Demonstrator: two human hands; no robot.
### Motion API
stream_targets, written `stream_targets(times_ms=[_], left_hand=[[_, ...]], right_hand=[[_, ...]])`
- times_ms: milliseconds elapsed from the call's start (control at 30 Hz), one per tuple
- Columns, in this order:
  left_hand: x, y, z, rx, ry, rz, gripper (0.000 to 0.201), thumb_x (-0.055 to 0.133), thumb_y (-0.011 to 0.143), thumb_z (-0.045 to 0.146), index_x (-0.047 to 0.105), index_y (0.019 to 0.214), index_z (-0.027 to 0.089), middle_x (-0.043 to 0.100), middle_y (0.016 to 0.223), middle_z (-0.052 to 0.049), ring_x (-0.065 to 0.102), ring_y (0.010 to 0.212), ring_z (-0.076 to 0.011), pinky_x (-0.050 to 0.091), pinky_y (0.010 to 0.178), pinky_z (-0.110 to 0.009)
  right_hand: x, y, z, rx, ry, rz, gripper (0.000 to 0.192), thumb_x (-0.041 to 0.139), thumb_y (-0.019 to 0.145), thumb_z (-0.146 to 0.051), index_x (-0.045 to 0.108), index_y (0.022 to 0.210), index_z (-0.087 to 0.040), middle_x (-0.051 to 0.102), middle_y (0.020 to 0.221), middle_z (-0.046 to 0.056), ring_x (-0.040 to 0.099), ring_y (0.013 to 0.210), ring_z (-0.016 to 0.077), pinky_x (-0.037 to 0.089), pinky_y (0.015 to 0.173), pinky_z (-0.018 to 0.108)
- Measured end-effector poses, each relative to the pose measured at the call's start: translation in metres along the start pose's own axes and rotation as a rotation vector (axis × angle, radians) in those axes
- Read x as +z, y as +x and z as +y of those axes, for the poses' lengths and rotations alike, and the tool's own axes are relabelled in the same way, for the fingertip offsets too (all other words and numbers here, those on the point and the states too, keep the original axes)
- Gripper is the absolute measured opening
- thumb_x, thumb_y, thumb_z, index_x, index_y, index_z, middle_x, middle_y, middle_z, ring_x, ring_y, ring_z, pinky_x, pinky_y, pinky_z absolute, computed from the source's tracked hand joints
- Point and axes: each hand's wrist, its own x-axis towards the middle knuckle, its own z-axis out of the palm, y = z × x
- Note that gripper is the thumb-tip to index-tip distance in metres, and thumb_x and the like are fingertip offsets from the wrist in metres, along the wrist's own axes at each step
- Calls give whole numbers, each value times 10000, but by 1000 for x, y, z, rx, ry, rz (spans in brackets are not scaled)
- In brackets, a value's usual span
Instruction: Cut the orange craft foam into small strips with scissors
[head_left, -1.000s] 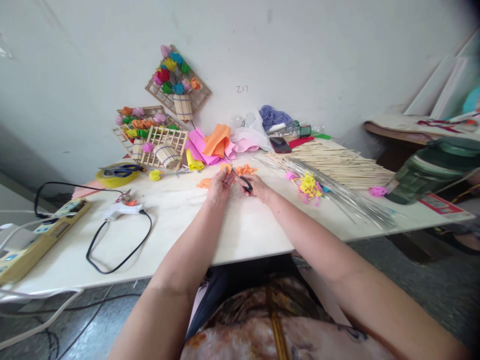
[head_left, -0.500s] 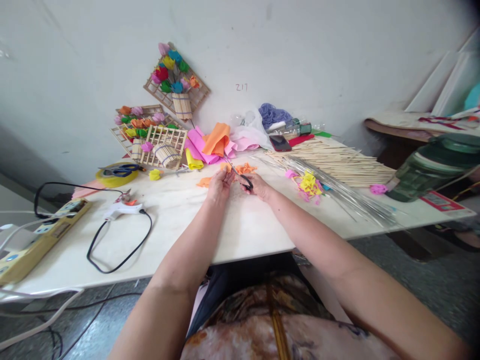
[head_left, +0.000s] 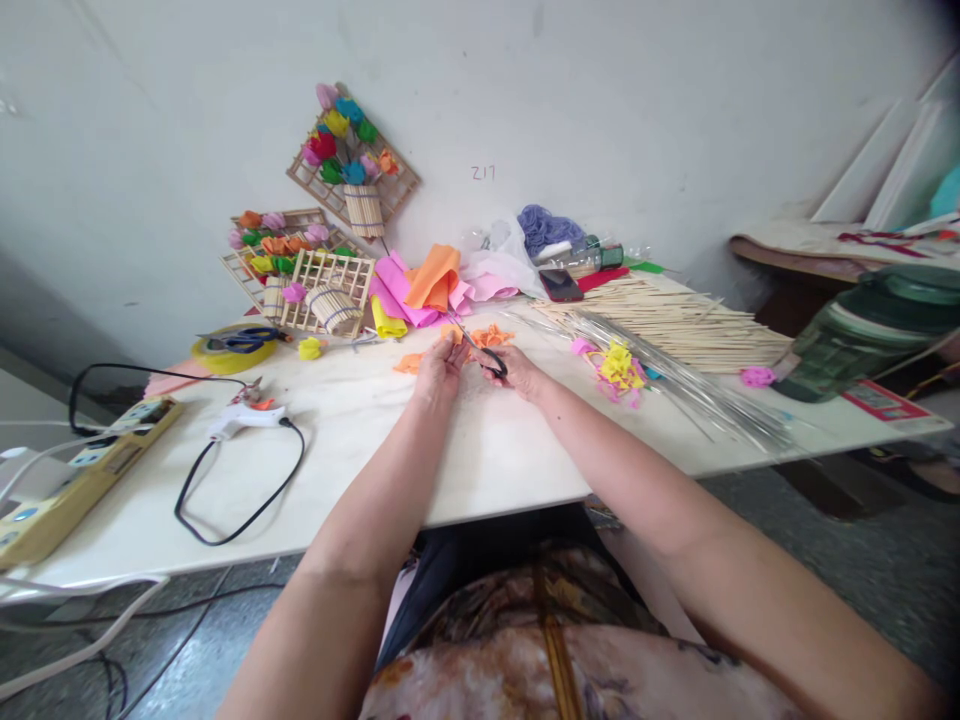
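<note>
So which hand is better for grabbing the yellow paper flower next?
Probably the right hand. The yellow paper flower lies just to its right on the table. But that hand holds the scissors; the left hand is farther away, holding orange paper.

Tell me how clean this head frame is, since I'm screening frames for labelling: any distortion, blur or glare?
Head view: wide-angle bending curves the table edge; the green jar at right is smeared; the scissors and both hands are small but sharp; daylight is soft, without glare.
</note>
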Motion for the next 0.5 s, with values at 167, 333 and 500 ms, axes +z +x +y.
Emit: stream_targets(times_ms=[167, 333, 500], left_hand=[[0, 0, 0, 12, -3, -9, 134, 634, 837, 70, 645, 731, 150, 746, 783, -63, 750, 890, -175, 581, 901, -281], [0, -1, 0, 2, 7, -2, 119, 628, 848, 88, 647, 752, 155, 764, 864, -81, 736, 1013, -193, 581, 916, -282], [0, -1, 1, 8, 3, -12, 168, 604, 869, 74, 632, 725, 156, 735, 758, -60, 746, 914, -166, 583, 880, -251]], right_hand=[[1, -1, -1, -15, 9, -11, 352, 793, 728, -469, 646, 761, -151, 475, 522, -47, 345, 453, 64, 245, 381, 192], [2, -1, -1, -24, 8, -10, 336, 792, 735, -448, 608, 701, -169, 469, 502, -50, 335, 447, 63, 239, 372, 185], [2, 0, 0, -9, -27, 1, 356, 791, 749, -464, 591, 670, -180, 460, 481, -51, 329, 426, 57, 239, 370, 180]])
